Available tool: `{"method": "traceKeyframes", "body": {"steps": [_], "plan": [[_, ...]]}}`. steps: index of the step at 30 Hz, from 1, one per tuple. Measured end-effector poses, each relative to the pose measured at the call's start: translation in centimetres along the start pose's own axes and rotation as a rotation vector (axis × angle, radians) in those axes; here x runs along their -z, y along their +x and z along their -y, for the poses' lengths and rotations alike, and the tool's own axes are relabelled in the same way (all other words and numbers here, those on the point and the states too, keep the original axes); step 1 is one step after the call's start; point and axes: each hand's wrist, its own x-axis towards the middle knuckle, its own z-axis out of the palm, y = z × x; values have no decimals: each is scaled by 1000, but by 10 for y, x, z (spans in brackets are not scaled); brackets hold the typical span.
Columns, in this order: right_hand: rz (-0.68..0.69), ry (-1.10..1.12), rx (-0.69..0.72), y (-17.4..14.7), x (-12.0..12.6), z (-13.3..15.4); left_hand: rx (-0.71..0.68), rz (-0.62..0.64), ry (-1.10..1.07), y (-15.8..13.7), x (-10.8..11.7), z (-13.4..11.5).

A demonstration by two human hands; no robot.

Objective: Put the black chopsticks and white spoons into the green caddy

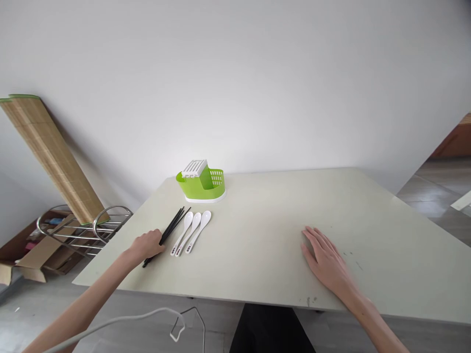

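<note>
We close our left hand (149, 243) on the black chopsticks (172, 226) beside the spoons (191, 231), right hand (326, 260) flat and empty on the counter (265, 230), so lifting them comes next.

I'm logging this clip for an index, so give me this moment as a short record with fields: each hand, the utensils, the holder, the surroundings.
left hand: left hand closed on the black chopsticks
right hand: right hand flat, palm down on the table, holding nothing
spoons: three white spoons side by side, right of the chopsticks
holder: green cutlery holder with white insert, behind the spoons
floor, left: wire rack, rolled bamboo mat against the wall
</note>
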Motion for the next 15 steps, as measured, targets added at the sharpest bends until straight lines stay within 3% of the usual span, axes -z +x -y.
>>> {"method": "traceKeyframes", "body": {"steps": [9,15], "plan": [[-24,3,24,1,-2,-2,0,-17,-49,-10,-18,1],[-30,25,14,2,-1,-2,33,-226,-255,-34,-20,8]]}}
